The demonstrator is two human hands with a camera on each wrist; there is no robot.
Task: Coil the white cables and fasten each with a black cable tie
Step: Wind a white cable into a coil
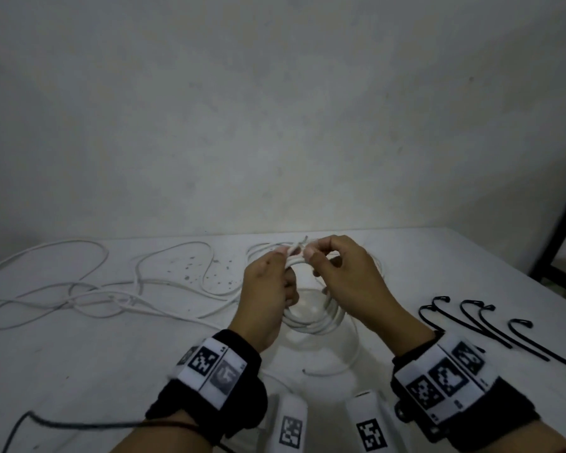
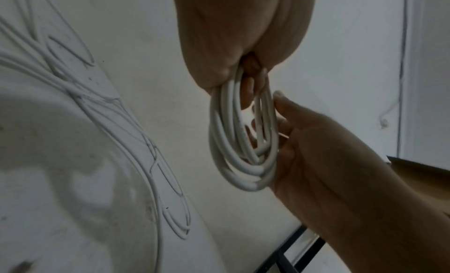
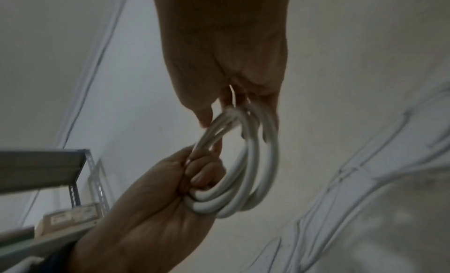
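White coil (image 1: 311, 317) hangs wound but untied, clenched in left hand (image 1: 268, 289) and pinched at its top by right hand (image 1: 347, 282); black ties (image 1: 471, 325) wait right, loose cable (image 1: 95, 299) left.

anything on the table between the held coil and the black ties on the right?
Bare tabletop only, per the head view; the right hand partly hides it between coil and black cable ties.
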